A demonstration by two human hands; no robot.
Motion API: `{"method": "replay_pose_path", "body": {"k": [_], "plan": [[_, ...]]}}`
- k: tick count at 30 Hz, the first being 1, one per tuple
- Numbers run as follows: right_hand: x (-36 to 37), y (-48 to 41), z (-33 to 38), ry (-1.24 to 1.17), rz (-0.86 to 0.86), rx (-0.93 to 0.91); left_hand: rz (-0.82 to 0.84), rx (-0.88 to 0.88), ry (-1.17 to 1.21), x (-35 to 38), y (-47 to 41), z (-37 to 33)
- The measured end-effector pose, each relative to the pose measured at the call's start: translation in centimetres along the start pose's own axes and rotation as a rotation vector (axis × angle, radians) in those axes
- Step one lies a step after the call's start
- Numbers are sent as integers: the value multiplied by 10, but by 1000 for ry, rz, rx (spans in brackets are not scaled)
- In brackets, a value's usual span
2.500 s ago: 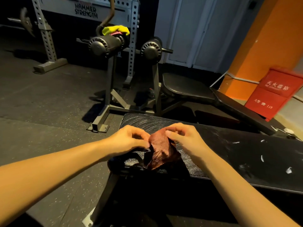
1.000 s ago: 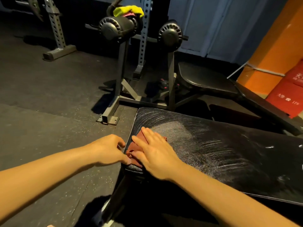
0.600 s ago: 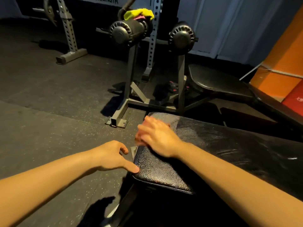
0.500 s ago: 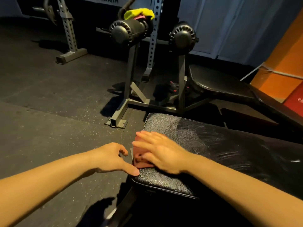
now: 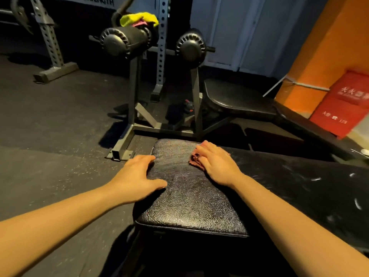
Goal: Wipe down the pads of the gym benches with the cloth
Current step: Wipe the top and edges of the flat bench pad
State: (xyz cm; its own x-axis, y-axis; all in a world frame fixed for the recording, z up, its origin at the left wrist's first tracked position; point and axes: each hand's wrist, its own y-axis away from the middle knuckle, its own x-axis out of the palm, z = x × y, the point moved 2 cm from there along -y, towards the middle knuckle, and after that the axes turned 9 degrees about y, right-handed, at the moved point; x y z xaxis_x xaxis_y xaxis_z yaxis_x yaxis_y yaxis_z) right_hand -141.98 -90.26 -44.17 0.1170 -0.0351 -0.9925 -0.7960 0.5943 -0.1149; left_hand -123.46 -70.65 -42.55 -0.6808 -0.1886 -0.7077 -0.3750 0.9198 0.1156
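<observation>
Under the flat right hand (image 5: 217, 164), the cloth (image 5: 194, 159) is being pressed onto the bench (image 5: 185, 196). Leftward, the spread left hand (image 5: 135, 176) is being rested at its edge.

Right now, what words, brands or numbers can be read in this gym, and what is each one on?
"STRENGTH": on the rack's panel, cut by the top edge of the picture.
"119": probably, ending a small blurred white line low on the red box.
Larger white Chinese characters on the upper part of the red box: too blurred to read, and cut by the right edge.
</observation>
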Motion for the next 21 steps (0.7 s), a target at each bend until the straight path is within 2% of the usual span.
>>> {"method": "replay_pose_path", "body": {"k": [2,4,5,6,8,10,12,13,15,18,19,21], "plan": [[-5,28,-58,44,-12,194,40,100,-117,10,-1,-9],[-13,57,-95,72,-16,532,75,137,-185,19,-3,-17],[-17,63,-94,110,-27,665,78,152,-212,23,-5,-21],[-18,64,-78,143,-41,710,73,164,-224,26,-7,-24],[-10,56,-19,118,-69,518,33,178,-183,30,-14,-31],[7,60,46,5,-41,182,-24,171,-132,31,-22,-35],[11,85,63,-10,22,-26,-46,180,-117,32,-31,-35],[6,101,47,14,26,-46,-42,191,-139,34,-35,-34],[-5,132,-10,63,25,83,-3,223,-215,41,-42,-35],[-30,163,-90,125,72,530,82,301,-346,55,-47,-42],[-33,165,-95,145,65,637,108,315,-377,59,-47,-45],[-28,157,-63,172,18,693,130,324,-384,64,-49,-52]]}}
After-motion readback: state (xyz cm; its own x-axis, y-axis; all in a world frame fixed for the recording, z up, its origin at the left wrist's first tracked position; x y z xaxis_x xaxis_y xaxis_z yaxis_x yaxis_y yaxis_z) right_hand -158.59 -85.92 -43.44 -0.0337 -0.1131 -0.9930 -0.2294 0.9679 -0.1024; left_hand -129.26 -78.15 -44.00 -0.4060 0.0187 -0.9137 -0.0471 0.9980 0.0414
